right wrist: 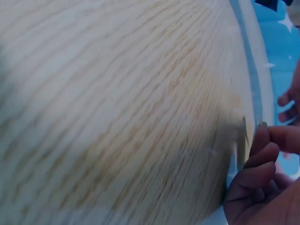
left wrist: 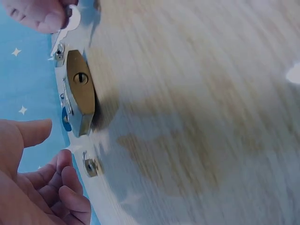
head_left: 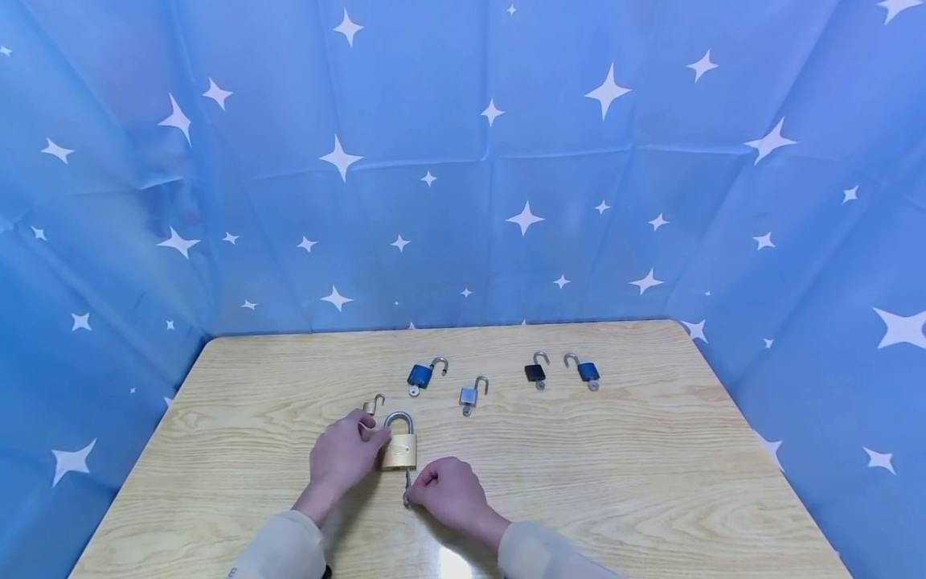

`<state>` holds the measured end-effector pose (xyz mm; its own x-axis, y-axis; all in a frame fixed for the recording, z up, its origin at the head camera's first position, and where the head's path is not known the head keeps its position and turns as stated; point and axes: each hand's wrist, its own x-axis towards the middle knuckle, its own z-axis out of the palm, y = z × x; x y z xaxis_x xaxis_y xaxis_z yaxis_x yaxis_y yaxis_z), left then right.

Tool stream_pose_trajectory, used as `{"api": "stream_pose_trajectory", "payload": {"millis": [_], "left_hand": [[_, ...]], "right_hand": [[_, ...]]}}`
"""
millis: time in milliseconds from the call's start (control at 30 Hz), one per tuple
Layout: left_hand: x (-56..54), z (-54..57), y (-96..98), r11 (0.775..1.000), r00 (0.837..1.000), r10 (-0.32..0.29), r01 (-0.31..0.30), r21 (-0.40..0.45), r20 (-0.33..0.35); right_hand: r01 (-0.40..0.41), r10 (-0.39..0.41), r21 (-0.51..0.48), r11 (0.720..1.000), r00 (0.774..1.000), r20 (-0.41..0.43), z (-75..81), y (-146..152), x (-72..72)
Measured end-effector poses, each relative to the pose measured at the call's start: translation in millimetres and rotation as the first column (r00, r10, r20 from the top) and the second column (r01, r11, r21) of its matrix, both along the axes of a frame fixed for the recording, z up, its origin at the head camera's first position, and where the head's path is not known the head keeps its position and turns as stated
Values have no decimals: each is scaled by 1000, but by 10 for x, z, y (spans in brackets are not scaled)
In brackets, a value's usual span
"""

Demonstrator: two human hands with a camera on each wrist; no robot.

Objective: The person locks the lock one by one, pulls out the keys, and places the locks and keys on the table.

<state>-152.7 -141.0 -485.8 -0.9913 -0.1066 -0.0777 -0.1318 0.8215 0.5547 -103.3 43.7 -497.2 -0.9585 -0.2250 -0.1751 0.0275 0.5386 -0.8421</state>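
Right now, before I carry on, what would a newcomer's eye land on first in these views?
Probably the star-patterned blue backdrop, filling the upper part of the head view behind the table. Next would come the large brass padlock, on the table between the left hand and the right hand. The right hand pinches a key, just below the padlock in that view.
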Motion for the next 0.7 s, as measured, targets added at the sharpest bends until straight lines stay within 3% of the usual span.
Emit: {"api": "stream_pose_trajectory", "payload": {"millis": [400, 700], "left_hand": [[-43, 79, -107, 1000, 1000, 15, -15, 19, 9], [-45, 63, -130, 1000, 1000, 18, -18, 25, 18]], "right_hand": [[20, -20, 116, 993, 1000, 0, -15, -156, 4], [40, -34, 178, 983, 999, -35, -41, -221, -15]]}}
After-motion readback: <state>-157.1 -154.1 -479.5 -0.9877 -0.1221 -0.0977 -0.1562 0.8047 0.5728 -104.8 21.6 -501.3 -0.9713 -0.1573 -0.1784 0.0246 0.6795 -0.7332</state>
